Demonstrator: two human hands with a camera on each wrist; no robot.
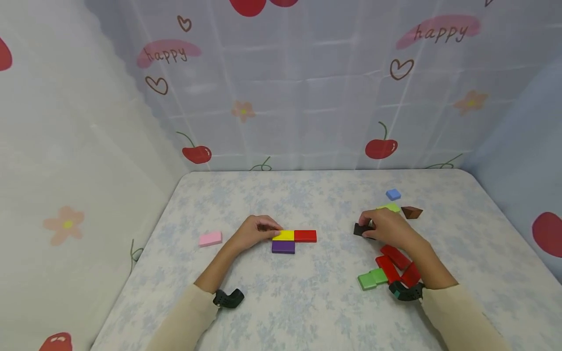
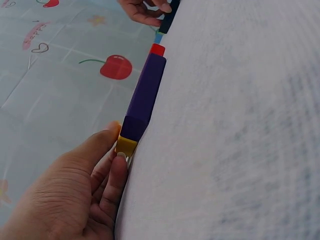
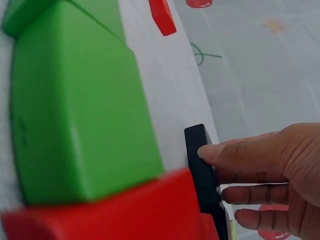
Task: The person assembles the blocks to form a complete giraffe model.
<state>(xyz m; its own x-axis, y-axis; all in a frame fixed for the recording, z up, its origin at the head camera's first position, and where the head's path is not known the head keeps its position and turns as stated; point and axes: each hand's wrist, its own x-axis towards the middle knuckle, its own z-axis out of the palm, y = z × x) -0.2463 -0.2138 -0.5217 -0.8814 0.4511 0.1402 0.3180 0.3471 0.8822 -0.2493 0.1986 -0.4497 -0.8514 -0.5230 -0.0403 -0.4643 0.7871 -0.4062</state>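
Head view: a purple block (image 1: 283,247) and red block (image 1: 305,236) already adjoin the yellow block (image 1: 285,235); the pink block (image 1: 210,239) left of it, and the black block (image 1: 358,229) and green blocks (image 1: 367,281) right of it, lie apart from it. Left wrist view: your left hand (image 2: 65,190) pinches the yellow block. Right wrist view: your right hand (image 3: 275,170) pinches the black block.

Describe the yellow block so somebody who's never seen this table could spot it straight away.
On the pale, blue-patterned table, find the person's left hand. That hand pinches the left end of the yellow block. Its bright yellow colour sets it apart from the red block at its right end and the purple block along its near side.
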